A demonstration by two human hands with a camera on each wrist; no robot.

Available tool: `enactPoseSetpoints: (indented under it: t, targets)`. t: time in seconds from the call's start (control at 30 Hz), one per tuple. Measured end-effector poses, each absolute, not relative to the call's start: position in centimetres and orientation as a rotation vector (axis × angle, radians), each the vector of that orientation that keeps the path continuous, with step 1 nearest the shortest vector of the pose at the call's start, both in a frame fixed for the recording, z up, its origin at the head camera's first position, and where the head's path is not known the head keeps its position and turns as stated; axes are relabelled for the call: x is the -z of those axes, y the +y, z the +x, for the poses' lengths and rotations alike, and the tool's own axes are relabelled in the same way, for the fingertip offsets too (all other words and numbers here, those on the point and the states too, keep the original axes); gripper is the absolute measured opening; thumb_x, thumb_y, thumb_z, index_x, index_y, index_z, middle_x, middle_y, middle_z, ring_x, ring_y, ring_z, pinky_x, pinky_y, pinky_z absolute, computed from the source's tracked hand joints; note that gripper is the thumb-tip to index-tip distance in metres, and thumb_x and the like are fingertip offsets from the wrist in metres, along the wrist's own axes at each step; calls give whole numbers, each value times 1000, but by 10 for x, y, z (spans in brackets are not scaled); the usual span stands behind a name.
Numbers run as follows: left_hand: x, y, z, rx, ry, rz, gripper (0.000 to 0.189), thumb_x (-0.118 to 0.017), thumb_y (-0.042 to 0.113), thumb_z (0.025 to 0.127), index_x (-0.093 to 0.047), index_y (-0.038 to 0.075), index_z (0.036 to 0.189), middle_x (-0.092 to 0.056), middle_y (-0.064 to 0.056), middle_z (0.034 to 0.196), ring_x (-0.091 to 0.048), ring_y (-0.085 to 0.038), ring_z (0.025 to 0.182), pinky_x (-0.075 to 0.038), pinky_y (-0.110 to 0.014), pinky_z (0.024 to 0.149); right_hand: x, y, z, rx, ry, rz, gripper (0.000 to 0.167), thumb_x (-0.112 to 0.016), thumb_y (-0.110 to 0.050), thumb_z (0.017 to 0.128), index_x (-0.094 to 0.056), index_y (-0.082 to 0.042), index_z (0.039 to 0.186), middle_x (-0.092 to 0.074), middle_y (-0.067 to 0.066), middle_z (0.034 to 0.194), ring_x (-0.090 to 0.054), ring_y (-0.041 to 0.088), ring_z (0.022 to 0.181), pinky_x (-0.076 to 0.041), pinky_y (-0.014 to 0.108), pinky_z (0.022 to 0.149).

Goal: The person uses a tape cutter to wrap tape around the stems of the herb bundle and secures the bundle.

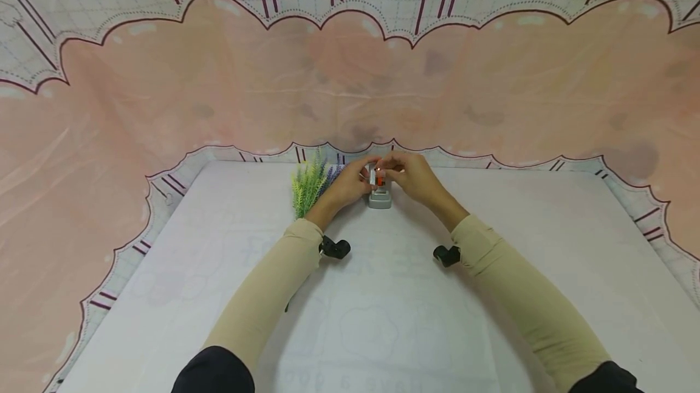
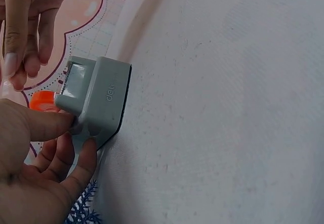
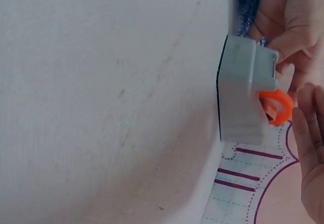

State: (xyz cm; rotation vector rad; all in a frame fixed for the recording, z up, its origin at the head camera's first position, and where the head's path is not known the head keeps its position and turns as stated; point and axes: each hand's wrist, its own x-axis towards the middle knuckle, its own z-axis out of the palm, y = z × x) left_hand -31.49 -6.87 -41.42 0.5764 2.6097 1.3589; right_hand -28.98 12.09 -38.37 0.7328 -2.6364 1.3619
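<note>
A grey tape dispenser (image 1: 380, 200), marked "deli" on its side, stands at the far edge of the white table. My left hand (image 1: 347, 187) grips its left side, thumb and fingers bent against the body in the left wrist view. An orange ring (image 3: 283, 106) sticks up from the top of the dispenser. Just beside that ring is my right hand (image 1: 414, 179); its fingers (image 3: 304, 127) look fairly straight in the right wrist view, tips close to the orange edge. Nothing shows between them.
Green-yellow artificial sprigs (image 1: 308, 185) and purple-blue ones (image 1: 332, 175) lie left of the dispenser, partly behind my left hand. The white table (image 1: 383, 320) stretches toward me. A patterned peach cloth (image 1: 350, 89) hangs beyond its far edge.
</note>
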Motion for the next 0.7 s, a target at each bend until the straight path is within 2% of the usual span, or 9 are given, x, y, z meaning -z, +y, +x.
enactPoseSetpoints:
  t: [0.13, 0.23, 0.37, 0.43, 0.57, 0.7]
  targets:
    - [413, -69, -314, -1345, 2617, 570, 71, -73, -7, 88, -49, 18, 150, -54, -11, 102, -50, -22, 92, -42, -30, 71, 383, 120, -288, -1384, -2663, 669, 21, -75, -13, 92, -77, -4, 111, -76, 10, 101, -67, 22, 91, -53, 31, 75]
    - [413, -68, -313, -1337, 2619, 582, 73, -72, -8, 87, -48, 16, 152, -54, -11, 102, -49, -21, 92, -42, -30, 70, 383, 120, -287, -1367, -2696, 642, 13, -73, -13, 93, -80, -5, 101, -76, 9, 100, -67, 22, 90, -53, 28, 74]
    - [414, -69, -315, -1360, 2600, 583, 74, -73, -8, 86, -48, 15, 152, -54, -12, 100, -49, -22, 90, -41, -30, 70, 383, 120, -286, -1383, -2710, 632, 11, -70, -11, 95, -78, -4, 98, -75, 9, 98, -69, 24, 91, -53, 30, 73]
    - [414, -69, -315, -1366, 2593, 584, 74, -73, -8, 86, -48, 14, 152, -54, -12, 100, -49, -21, 89, -41, -30, 70, 383, 120, -285, -1384, -2710, 630, 10, -69, -11, 96, -77, -4, 98, -74, 9, 100, -68, 24, 94, -53, 32, 75]
    - [414, -68, -314, -1359, 2601, 601, 73, -73, -8, 86, -48, 13, 151, -55, -14, 101, -49, -21, 89, -41, -29, 69, 383, 119, -283, -1362, -2692, 676, 8, -70, -8, 94, -77, -4, 95, -70, 10, 114, -63, 26, 106, -52, 40, 88]
    - [412, -69, -313, -1357, 2603, 607, 72, -73, -7, 87, -47, 13, 152, -56, -17, 102, -48, -21, 88, -41, -29, 69, 380, 119, -279, -1369, -2683, 720, 8, -70, -8, 94, -77, -4, 98, -71, 9, 109, -64, 25, 101, -53, 39, 86]
